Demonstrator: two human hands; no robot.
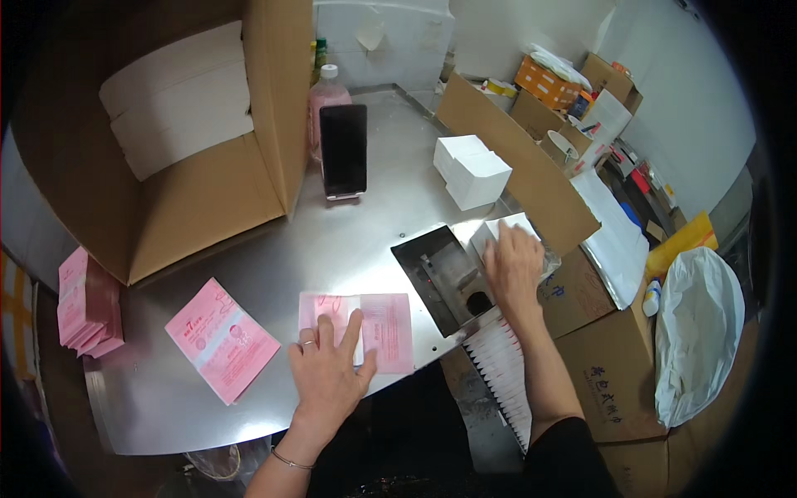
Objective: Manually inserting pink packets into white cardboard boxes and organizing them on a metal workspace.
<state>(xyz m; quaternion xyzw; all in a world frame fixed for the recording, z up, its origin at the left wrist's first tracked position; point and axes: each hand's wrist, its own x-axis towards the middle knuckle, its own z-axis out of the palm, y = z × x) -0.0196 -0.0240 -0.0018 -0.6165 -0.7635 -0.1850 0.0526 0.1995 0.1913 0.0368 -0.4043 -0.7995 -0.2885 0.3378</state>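
My left hand (330, 365), a ring on one finger, lies with fingers spread on an open pink printed wrapper (390, 332). Under its fingertips is a narrow white folded paper (359, 353) laid along the wrapper's middle. My right hand (516, 266) reaches to the right edge of the table, fingers apart and bent, their tips resting on a white folded paper (521, 222) beside a rectangular opening in the tabletop. Whether the right fingers pinch that paper is hard to see. Left of my left hand lies a flat stack of pink printed wrappers (222, 340).
A large open cardboard box (207, 216) stands at the far left, pink packets (87, 307) piled beside it. A phone (344, 153) stands upright before a pink bottle (329, 95). White block stacks (473, 170) sit near a cardboard flap (515, 158). The metal-lined opening (432, 274) interrupts the tabletop.
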